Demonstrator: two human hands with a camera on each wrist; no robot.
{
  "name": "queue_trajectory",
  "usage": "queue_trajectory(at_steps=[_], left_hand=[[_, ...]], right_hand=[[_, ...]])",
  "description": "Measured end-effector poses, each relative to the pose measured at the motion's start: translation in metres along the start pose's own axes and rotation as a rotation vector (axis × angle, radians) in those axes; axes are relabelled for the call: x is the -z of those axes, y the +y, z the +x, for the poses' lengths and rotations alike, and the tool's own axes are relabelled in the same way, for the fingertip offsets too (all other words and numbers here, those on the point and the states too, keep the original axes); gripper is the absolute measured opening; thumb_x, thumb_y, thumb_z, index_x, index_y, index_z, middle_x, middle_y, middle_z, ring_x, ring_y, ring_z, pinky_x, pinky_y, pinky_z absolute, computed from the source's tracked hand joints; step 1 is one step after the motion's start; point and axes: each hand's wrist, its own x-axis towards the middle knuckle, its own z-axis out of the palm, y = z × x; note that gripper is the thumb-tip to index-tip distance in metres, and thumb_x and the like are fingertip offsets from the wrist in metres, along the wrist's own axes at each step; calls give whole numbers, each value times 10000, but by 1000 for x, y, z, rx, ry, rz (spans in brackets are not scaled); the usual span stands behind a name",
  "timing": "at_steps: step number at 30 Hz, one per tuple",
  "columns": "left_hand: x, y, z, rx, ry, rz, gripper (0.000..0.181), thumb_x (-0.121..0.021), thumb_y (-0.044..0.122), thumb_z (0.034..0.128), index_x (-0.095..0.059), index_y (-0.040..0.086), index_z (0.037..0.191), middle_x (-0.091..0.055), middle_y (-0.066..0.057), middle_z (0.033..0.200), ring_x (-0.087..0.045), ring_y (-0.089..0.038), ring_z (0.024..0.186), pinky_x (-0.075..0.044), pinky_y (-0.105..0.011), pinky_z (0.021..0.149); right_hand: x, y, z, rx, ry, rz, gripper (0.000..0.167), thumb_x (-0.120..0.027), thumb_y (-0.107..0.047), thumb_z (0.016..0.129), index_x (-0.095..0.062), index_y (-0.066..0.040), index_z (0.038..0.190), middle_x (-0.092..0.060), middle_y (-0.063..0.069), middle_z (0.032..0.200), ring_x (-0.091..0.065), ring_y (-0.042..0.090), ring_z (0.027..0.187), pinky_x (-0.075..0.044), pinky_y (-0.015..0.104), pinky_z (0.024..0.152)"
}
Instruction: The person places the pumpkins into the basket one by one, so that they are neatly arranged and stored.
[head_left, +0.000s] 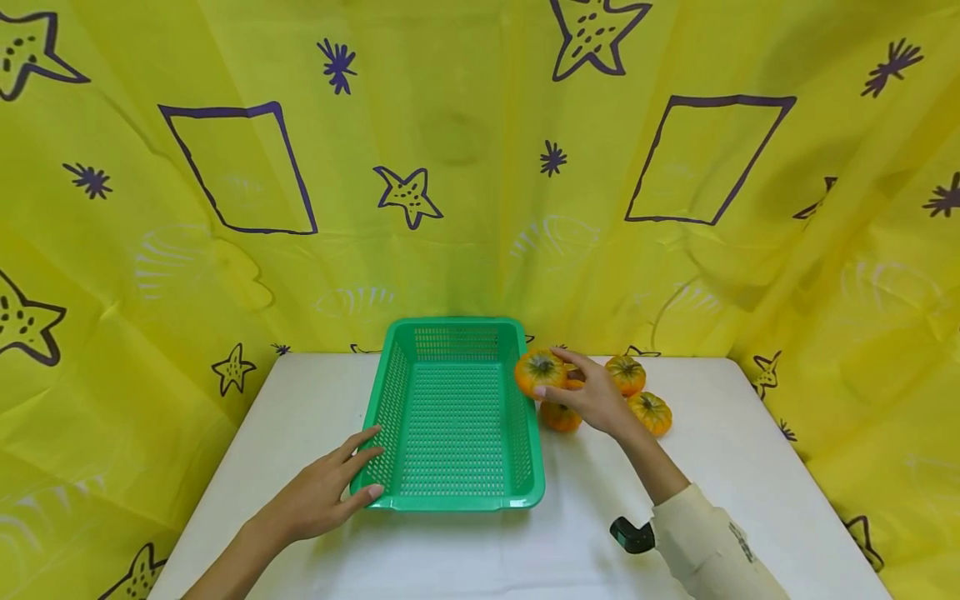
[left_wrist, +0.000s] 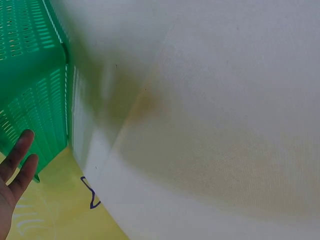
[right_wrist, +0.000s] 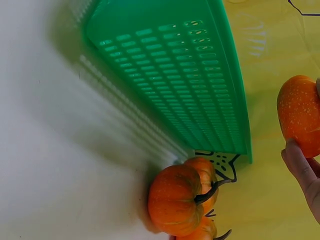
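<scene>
My right hand [head_left: 596, 398] grips a small orange pumpkin [head_left: 540, 373] between thumb and fingers, raised beside the right rim of a green plastic basket [head_left: 457, 503]. In the right wrist view the held pumpkin [right_wrist: 301, 115] is higher than the basket's rim. Spread and fairly straight, the fingers of my left hand [head_left: 318, 492] lie at the basket's left rim near the front corner; whether they press on it I cannot tell. The basket's floor shows bare mesh. Just right of the basket sits another pumpkin [head_left: 560, 418], partly hidden by my right hand.
Two more pumpkins, one at the back [head_left: 627, 375] and one nearer [head_left: 651, 414], sit right of my hand on the white table [head_left: 600, 542]. A yellow patterned curtain [head_left: 465, 267] closes off the back and sides. A dark device [head_left: 632, 536] projects by my right sleeve.
</scene>
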Motion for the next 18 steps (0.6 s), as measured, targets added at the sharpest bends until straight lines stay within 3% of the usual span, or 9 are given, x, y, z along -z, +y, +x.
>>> queue_trajectory(at_steps=[9,18], left_hand=[[1,0,1,-5,-4,5,563,-549,478,1010,-553,107,1433,-362,-62,1612,-557,-357,1311,-512,-549,970],[2,2,1,7,-18,-8,573,-539,487,1012,-548,105,1439,-358,-70,1614,-558,-373,1305,-504,-569,974]], right_hand=[[-3,-3,5,-13,-24,26,710,-818,-324,846,-527,-120,1461,-561,214,1416,-625,415,1172,-580,434,859],[-7,-11,13,-11,-43,-10,699,-808,-365,845,-539,-154,1455,-593,167,1387,-617,372,1161,-571,423,854]])
